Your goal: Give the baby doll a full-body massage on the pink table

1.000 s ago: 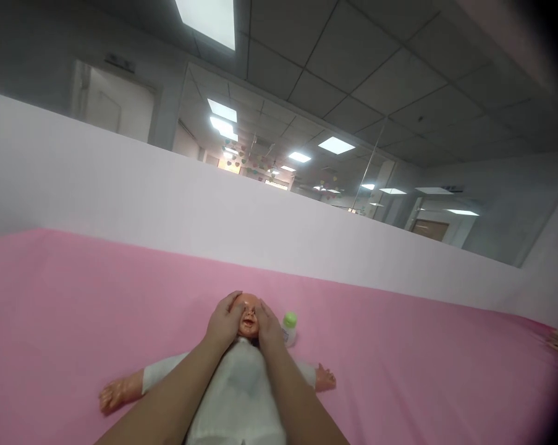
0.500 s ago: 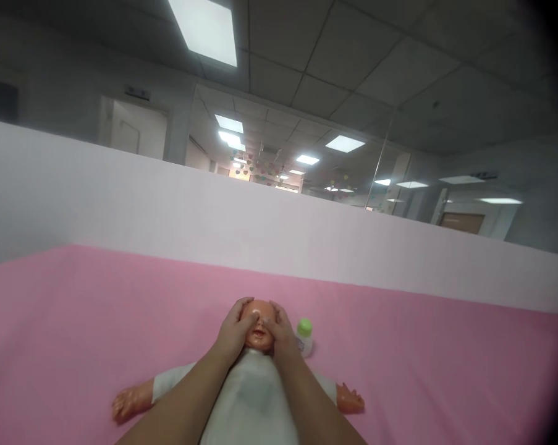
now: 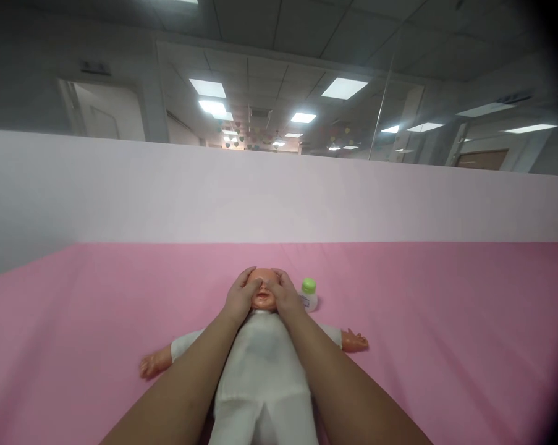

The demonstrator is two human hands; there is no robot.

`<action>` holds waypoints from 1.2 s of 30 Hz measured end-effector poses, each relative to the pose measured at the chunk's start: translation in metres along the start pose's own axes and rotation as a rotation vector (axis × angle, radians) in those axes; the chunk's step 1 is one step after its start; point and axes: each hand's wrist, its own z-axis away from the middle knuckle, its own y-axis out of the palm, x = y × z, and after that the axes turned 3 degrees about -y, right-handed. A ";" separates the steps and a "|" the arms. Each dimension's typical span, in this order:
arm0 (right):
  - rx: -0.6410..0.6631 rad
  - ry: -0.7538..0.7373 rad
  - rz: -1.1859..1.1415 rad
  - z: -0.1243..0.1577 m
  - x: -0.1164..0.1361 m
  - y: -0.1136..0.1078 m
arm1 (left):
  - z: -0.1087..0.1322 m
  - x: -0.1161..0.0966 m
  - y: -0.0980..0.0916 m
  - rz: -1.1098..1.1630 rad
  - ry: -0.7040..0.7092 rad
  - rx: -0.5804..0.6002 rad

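A baby doll (image 3: 262, 377) in a white suit lies on its back on the pink sheet (image 3: 84, 321), arms spread to both sides. My left hand (image 3: 240, 298) cups the left side of the doll's head (image 3: 262, 295), thumb over the forehead and eye. My right hand (image 3: 285, 294) cups the right side, its fingers laid over the other eye. Both hands are wrapped round the head, and only the nose and mouth show between them.
A small white bottle with a green cap (image 3: 309, 293) stands on the sheet just right of the doll's head. A pale partition wall (image 3: 279, 198) runs along the back of the sheet. Beyond it are glass walls and ceiling lights.
The view has swung down and levelled, showing more of the doll's body. My thumbs and fingers have slid inward over the doll's eyes and forehead.
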 end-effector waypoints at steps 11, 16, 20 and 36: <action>-0.017 0.059 -0.259 -0.002 -0.007 0.003 | 0.002 -0.007 0.007 0.152 -0.093 -0.009; 0.043 0.097 -0.371 -0.002 -0.007 0.000 | 0.006 -0.009 0.005 0.298 -0.136 0.013; 0.068 0.097 -0.370 0.002 -0.001 0.001 | 0.007 -0.008 0.002 0.279 -0.119 0.040; 0.075 0.007 -0.132 -0.007 -0.013 -0.001 | -0.002 -0.003 0.002 0.247 -0.092 0.018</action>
